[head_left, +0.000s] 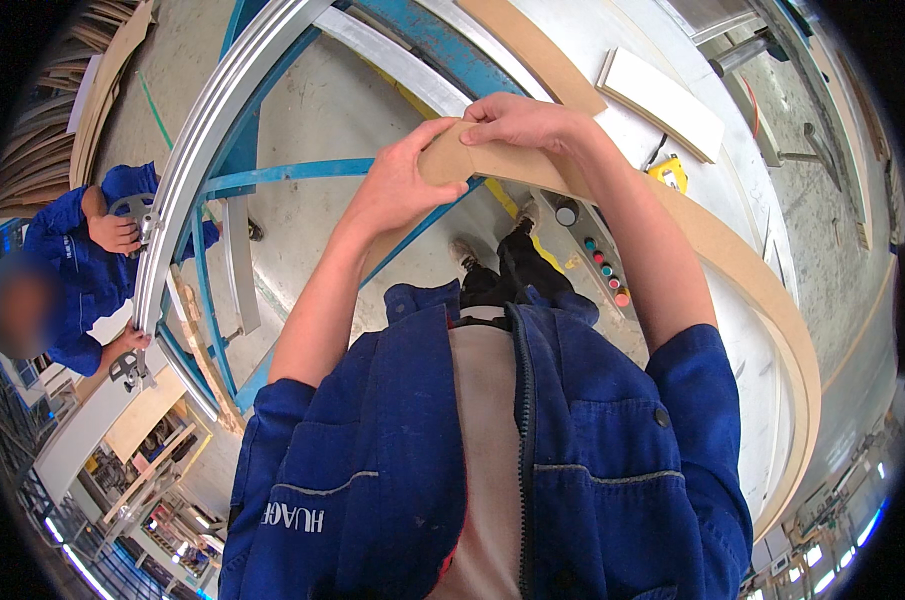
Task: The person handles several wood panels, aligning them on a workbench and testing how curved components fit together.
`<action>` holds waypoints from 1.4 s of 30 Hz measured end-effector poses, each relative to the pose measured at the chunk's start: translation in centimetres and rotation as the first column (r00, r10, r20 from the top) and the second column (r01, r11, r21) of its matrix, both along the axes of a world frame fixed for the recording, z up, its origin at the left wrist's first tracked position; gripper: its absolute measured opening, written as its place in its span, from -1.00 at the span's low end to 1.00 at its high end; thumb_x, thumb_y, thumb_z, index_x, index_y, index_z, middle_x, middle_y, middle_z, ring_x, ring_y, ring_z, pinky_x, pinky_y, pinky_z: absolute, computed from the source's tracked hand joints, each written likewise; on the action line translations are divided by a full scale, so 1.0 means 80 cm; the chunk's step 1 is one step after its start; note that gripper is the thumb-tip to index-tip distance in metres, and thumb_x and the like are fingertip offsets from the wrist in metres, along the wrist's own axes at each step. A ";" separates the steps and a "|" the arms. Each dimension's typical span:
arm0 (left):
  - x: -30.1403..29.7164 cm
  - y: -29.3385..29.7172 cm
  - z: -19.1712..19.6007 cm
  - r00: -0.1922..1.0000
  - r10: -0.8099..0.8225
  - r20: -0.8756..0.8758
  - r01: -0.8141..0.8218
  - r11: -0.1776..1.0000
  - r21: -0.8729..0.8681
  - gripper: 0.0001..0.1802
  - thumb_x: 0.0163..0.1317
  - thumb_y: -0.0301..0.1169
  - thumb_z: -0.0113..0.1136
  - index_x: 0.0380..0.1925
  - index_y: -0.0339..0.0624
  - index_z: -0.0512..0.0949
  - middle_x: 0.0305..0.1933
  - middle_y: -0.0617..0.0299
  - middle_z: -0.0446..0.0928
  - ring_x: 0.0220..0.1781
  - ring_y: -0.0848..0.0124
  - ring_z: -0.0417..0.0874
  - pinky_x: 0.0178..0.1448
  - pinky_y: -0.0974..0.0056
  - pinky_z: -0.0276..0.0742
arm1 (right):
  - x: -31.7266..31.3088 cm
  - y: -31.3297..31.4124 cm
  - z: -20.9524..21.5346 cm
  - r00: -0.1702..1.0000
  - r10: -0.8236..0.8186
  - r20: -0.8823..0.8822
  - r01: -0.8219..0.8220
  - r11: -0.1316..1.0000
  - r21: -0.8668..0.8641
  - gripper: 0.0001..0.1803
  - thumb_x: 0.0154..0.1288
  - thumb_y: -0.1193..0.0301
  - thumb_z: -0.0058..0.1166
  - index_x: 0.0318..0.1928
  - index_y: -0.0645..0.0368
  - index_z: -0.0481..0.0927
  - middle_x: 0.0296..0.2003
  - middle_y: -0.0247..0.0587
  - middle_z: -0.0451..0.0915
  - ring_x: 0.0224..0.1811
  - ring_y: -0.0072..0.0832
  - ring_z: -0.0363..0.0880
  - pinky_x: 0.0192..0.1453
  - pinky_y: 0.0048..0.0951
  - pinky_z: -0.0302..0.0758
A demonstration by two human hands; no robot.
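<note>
Left hand grips a tan, flat fibreboard strip (448,160) across its width, left hand (402,183) and right hand (525,122) close together, the latter pinching its far edge.

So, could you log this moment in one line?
Left hand: holding tan board | Right hand: holding tan board | Nearby: yellow tape measure, white panels | Co-worker: at metal rail

Tan board (446,160). Dark-blue jacket (362,430), grey piping (324,488). Blue frame (290,174). Silver rail (194,128). Yellow tape measure (669,173).
</note>
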State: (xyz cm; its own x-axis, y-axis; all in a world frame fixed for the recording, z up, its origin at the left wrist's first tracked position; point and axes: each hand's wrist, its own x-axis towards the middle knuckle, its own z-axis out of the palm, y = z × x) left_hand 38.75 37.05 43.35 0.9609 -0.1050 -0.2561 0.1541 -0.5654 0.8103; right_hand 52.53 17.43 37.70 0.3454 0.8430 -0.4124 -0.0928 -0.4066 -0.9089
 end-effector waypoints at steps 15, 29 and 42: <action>-0.002 -0.001 -0.003 0.999 -0.022 0.031 0.022 1.000 -0.007 -0.10 -0.01 -0.31 0.55 0.43 -0.06 0.47 0.19 0.03 0.69 0.19 0.21 0.72 0.30 0.14 0.61 | -0.003 0.000 0.002 1.000 -0.025 0.000 0.025 0.999 0.027 -0.70 0.47 0.16 0.21 -0.18 0.16 0.64 -0.37 -0.51 0.51 -0.28 -0.70 0.40 -0.20 -0.48 0.36; -0.001 0.003 -0.006 0.999 -0.044 0.028 0.044 0.999 -0.011 -0.07 -0.02 -0.26 0.57 0.45 -0.03 0.45 0.25 0.04 0.65 0.23 0.17 0.69 0.35 0.11 0.58 | -0.001 0.001 -0.003 0.999 -0.032 0.020 0.033 0.999 -0.011 -0.71 0.46 0.16 0.22 -0.18 0.15 0.65 -0.36 -0.48 0.54 -0.27 -0.67 0.43 -0.19 -0.46 0.37; 0.000 0.003 0.001 0.999 -0.042 -0.026 0.041 0.999 -0.019 -0.13 0.11 -0.21 0.55 0.46 -0.03 0.45 0.27 0.02 0.64 0.25 0.17 0.69 0.36 0.12 0.57 | -0.003 0.000 0.005 0.997 -0.074 -0.024 0.075 0.997 0.009 -0.73 0.41 0.17 0.22 -0.20 0.12 0.63 -0.38 -0.51 0.53 -0.31 -0.69 0.41 -0.23 -0.49 0.34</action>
